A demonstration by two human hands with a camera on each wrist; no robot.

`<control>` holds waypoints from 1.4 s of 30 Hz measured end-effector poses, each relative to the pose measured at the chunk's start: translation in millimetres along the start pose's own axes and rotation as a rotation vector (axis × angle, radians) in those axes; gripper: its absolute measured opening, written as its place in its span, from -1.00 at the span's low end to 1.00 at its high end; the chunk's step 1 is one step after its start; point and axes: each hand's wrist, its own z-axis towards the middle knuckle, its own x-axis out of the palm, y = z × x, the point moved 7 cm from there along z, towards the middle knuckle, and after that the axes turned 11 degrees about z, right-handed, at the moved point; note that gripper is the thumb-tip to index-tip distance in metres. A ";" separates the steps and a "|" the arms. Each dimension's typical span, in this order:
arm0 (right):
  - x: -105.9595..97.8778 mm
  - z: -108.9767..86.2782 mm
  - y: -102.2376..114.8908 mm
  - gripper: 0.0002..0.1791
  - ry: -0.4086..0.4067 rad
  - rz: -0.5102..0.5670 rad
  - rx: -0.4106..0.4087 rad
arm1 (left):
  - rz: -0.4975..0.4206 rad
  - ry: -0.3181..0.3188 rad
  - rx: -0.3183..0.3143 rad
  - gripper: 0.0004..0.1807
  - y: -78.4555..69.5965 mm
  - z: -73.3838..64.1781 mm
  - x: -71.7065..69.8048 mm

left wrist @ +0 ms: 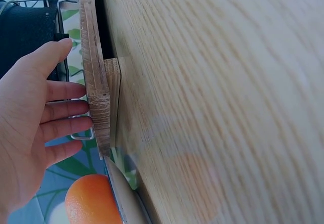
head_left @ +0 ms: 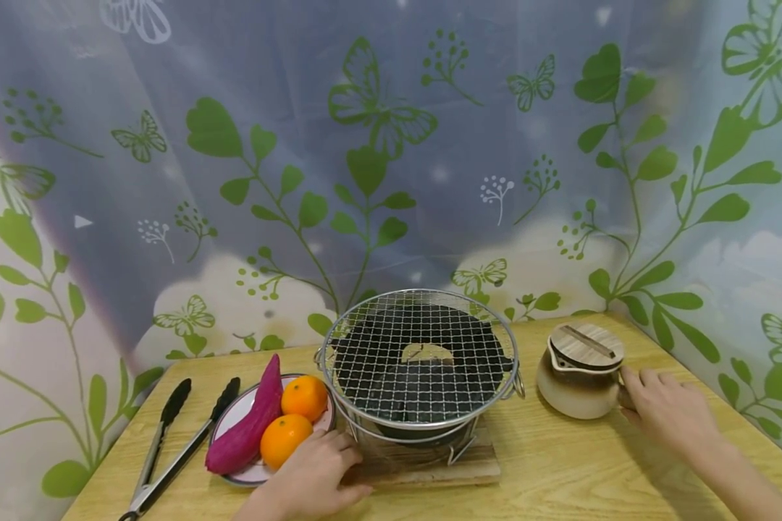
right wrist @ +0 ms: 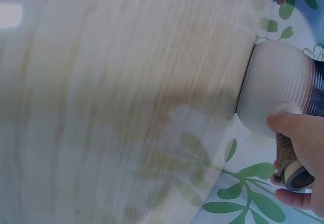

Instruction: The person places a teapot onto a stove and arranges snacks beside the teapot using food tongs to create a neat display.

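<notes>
Across the back: backdrop (head_left: pixel 280 94) with butterfly and leaf print. Wood-grain table (head_left: pixel 541 477) in front of it, everything else on top. Grill (head_left: pixel 420 391) near middle: round wire mesh over a black bowl, wire stand. Wooden board (head_left: pixel 430 472) under it, flat on the table. Tongs (head_left: pixel 178 463) far left, lying flat, arms spread, black tips toward backdrop. Plate (head_left: pixel 250 474) between tongs and grill, dark rim. Pot (head_left: pixel 576 394) right of grill, well apart, upright on table, brown top fading to cream.

Left hand (head_left: pixel 313 470) at the board's near-left edge. Fingers straight, slightly apart, holding nothing; can't tell whether fingertips touch the board. Right hand (head_left: pixel 671 412) beside the pot, thumb and fingers clamped on its side handle.

Sweet potato (head_left: pixel 250 427), purple, on plate's left half, pointed end toward the back. Wooden lid (head_left: pixel 586 347) seated on pot. Two oranges (head_left: pixel 287 440) right of sweet potato, one behind the other; nearer one just beside left hand. Handle (right wrist: pixel 286 155) twine-wrapped, dark end cap.
</notes>
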 end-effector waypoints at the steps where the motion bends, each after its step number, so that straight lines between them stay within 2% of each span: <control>1: 0.8 -0.2 -0.6 -0.32 0.011 0.003 0.005 | -0.003 0.003 -0.001 -0.54 0.1 0.1 0.3; 10: 3.3 -1.1 -2.6 -0.38 0.069 0.067 0.037 | 0.000 -0.012 -0.001 -0.54 0.4 0.9 0.6; 14: 3.8 -2.1 -2.5 -0.42 0.053 0.081 0.026 | 0.008 -0.015 0.001 -0.53 -0.3 0.4 0.9; 17: 1.8 -3.4 -2.1 -0.46 0.000 0.079 -0.006 | 0.008 -0.015 0.002 -0.53 -0.7 -0.1 1.4; 22: -3.4 -5.0 0.1 -0.12 -0.129 0.063 -0.066 | 0.010 -0.032 0.001 -0.55 -0.2 0.1 1.1; 28: -5.6 -5.8 1.5 -0.17 -0.194 0.020 -0.102 | 0.012 -0.044 0.005 -0.55 -0.4 0.7 0.1; 35: -9.2 -6.1 8.8 -0.26 -0.278 -0.008 -0.180 | 0.021 -0.061 0.015 -0.55 -0.2 1.0 -0.1; 42: -18.5 -4.6 17.5 -0.35 -0.373 -0.035 -0.254 | 0.017 -0.051 0.010 -0.56 -0.3 1.1 1.2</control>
